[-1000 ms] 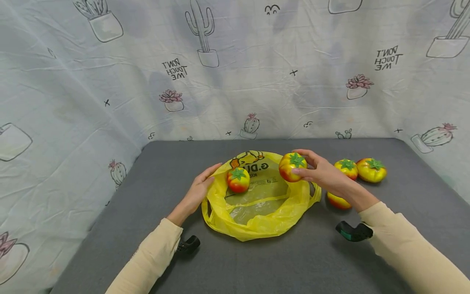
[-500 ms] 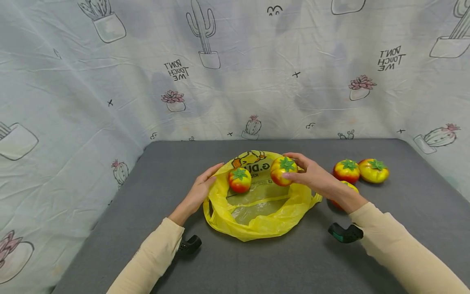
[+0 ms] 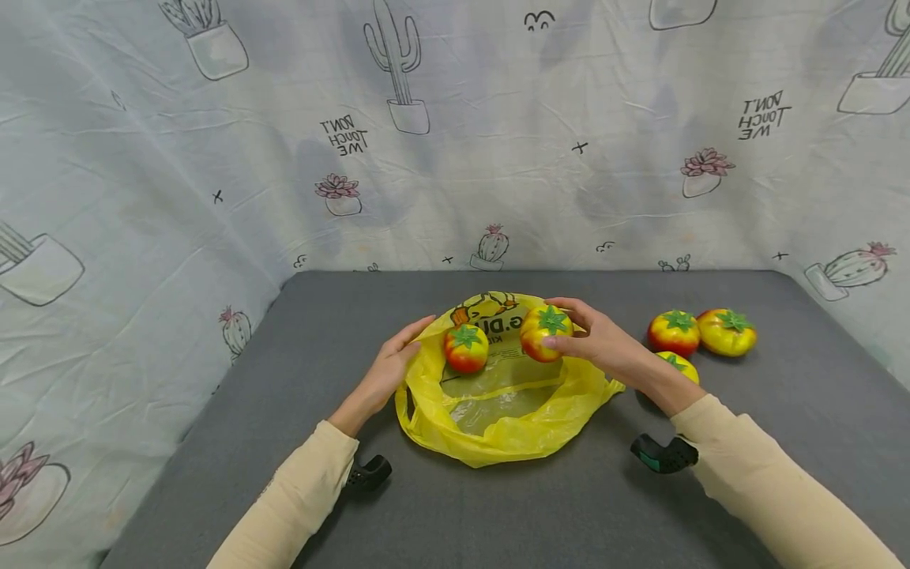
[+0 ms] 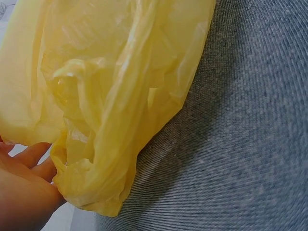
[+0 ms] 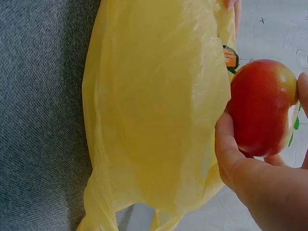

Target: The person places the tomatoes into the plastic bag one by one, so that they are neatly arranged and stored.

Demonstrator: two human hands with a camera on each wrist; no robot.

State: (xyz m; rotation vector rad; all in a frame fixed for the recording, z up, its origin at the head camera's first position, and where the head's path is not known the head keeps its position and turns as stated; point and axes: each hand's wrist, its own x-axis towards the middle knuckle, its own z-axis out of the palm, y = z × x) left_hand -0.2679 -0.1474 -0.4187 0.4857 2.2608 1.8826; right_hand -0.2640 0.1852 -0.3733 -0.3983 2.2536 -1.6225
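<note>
My right hand [image 3: 600, 341] grips a red-and-yellow toy tomato [image 3: 546, 333] with a green star-shaped top, above the right side of an open yellow plastic bag [image 3: 498, 450]. In the right wrist view, the tomato's red underside [image 5: 262, 110] shows between fingers and thumb. Another toy tomato [image 3: 465, 348] sits inside the bag at its left. At the bag's left rim is my left hand [image 3: 384, 370], holding the edge between thumb and fingers. The left wrist view shows fingers [image 4: 33, 156] against the yellow plastic, partly hidden behind it.
On the grey table [image 3: 498, 521], right of the bag, lie three more toy tomatoes, among them a red-yellow one [image 3: 673, 333] and a mostly yellow one [image 3: 727, 332]. My right forearm partly covers the nearest [image 3: 678, 367]. A patterned cloth [image 3: 483, 158] hangs behind.
My right hand has moved left and slightly down with its tomato, from the bag's right rim to over the opening. The left hand stays at the left rim.
</note>
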